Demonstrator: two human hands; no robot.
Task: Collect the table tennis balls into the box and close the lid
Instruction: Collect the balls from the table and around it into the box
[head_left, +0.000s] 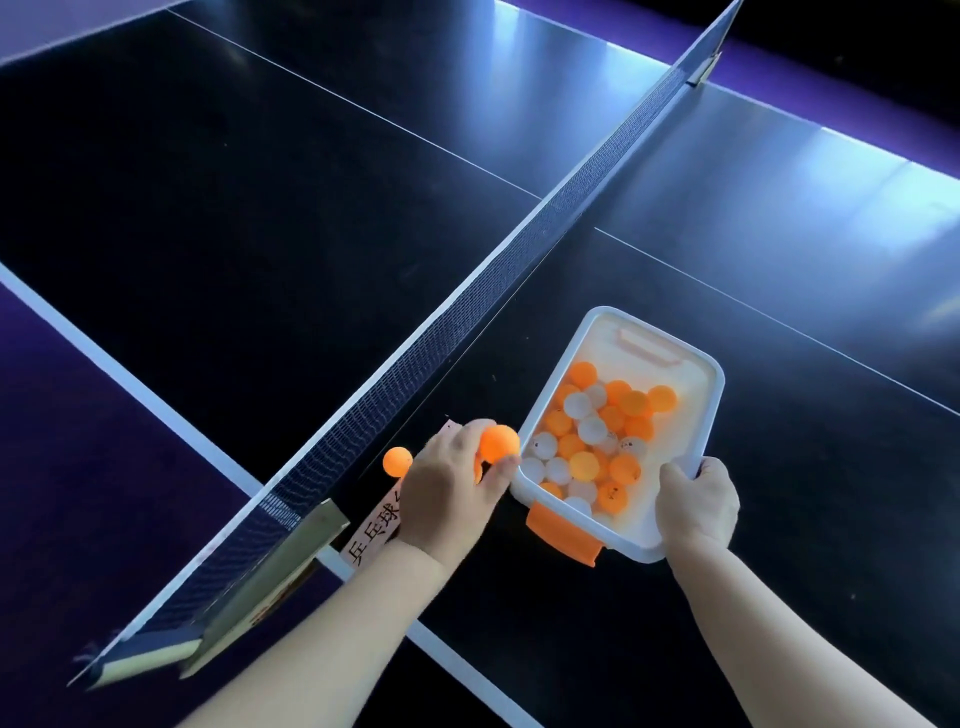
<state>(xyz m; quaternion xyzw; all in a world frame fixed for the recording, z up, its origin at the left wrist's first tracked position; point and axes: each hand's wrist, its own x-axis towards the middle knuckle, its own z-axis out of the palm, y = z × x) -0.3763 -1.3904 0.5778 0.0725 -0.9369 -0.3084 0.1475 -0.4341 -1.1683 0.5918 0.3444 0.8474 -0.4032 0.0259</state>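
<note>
The dark table tennis table (208, 208) is filling the view, with the net (467, 322) crossing it from the near left to the far right. On the near-right side of the net, the white plastic box (711, 395) is sitting open, its long axis running away from the person, roughly along the net. Its orange latch (563, 532) is facing the person. Orange and white balls (587, 447) are crowding its near end, so it is probably being tipped toward the person.

The right hand (696, 499) is gripping the box's near right corner, fingers curled over the rim. The left hand (447, 488) is hovering just left of the box's near left wall. Its fingers are curling around an orange ball (500, 441), which is already almost at the rim. A second ball may be tucked under those fingers, though I cannot tell.

The coming drop is asking only for a short move rightward over the rim. One loose orange ball (397, 461) is lying just left of the left hand, between it and the net, so that hand is the nearer one for it. A pink label with printed characters (371, 535) is showing beneath the left wrist. No lid is sitting on the box.
</note>
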